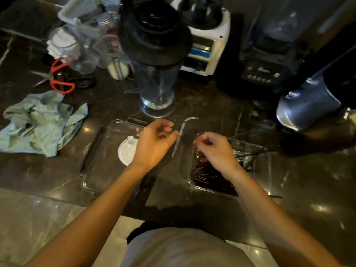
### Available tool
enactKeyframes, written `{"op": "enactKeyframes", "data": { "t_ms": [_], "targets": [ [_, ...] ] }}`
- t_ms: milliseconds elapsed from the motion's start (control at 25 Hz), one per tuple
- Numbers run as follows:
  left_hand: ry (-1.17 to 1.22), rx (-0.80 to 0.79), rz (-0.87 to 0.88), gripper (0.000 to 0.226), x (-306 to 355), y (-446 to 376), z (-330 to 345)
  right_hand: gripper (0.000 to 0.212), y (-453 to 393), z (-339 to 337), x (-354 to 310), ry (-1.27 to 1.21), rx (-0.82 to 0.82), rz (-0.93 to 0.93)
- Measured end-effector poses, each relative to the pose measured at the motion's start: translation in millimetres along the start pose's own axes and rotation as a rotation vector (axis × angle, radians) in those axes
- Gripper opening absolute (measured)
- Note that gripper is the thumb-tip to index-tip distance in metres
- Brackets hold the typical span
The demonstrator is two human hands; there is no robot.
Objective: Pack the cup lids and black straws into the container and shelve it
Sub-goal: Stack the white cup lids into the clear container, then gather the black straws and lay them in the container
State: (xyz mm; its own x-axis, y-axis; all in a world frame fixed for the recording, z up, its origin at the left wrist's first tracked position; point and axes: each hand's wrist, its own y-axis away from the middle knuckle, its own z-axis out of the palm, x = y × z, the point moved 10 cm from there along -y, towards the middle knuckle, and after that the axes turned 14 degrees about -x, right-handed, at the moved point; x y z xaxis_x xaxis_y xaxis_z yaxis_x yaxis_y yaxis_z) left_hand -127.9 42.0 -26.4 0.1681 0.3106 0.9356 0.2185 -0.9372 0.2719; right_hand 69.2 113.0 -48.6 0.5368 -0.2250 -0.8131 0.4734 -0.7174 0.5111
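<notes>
While our left hand [154,141] pinches a clear wrapper strip [180,137] in its fingers, the cup lid [126,151] lies in the clear container [100,160] left of them. Right of them, our right hand [213,149] curls, its hold unclear, above the black straws [210,180]; loose straws could scatter across the worktop [308,180].

Crumpled green cloth [41,122], red-handled scissors [57,76], blender jug [157,74], possibly a steel pitcher [306,105].
</notes>
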Motion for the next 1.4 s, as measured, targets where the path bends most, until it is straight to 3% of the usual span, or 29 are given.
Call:
{"op": "enactKeyframes", "data": {
  "t_ms": [80,280,480,640,1040,1160,1280,1400],
  "targets": [
    [-0.047,-0.153,0.017,0.022,14,-14,44,0.008,18,-36,17,0.006,0.083,0.016],
    [-0.645,-0.531,0.064,0.057,33,-19,145,0.009,73,-97,43,0.263,0.214,0.036],
    [-1.055,-0.674,-0.062,0.086,2,-18,191,0.016,112,-108,71,0.589,0.055,0.188],
    [-1.110,-0.754,-0.084,0.110,-16,-15,206,0.027,125,-105,95,0.773,-0.100,0.292],
    [-1.213,-0.839,0.004,0.100,-30,-12,216,0.029,98,-94,84,1.149,-0.157,0.280],
    [-1.280,-0.848,0.063,0.087,-28,-13,219,0.046,82,-92,77,1.143,-0.117,0.234],
    [-1.285,-0.837,0.103,0.071,-25,-14,226,0.078,68,-90,76,1.145,-0.071,0.174],
    [-1.302,-0.804,0.108,0.069,-23,-18,228,0.082,56,-89,79,1.272,-0.059,0.207]
  ]
}}
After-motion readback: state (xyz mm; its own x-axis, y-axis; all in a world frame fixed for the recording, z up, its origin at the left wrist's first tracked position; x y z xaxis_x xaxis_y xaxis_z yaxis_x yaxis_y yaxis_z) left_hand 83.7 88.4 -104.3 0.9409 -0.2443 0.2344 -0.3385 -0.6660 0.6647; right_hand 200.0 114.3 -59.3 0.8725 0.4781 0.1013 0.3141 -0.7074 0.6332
